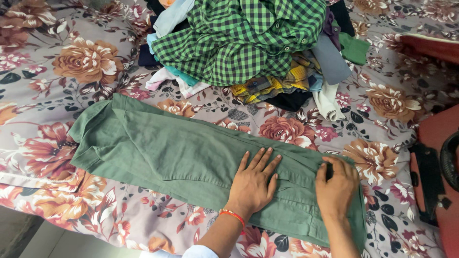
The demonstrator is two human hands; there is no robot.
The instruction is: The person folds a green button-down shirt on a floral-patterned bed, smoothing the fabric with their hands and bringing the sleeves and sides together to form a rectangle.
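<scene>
Your green trousers (191,162) lie folded lengthwise, flat in a long strip along the bed's near edge, waistband end at right.

Trousers (191,157), centre frame: plain olive green. Bedsheet (71,62): grey-mauve, brown and pink rose print, dark leaves. Shirt (239,38), top centre: green-black check. Garment (267,86) beneath it: yellow plaid. Wrist thread (233,216), lower centre: orange-red. Bag (437,177), right edge: red, black trim.
</scene>
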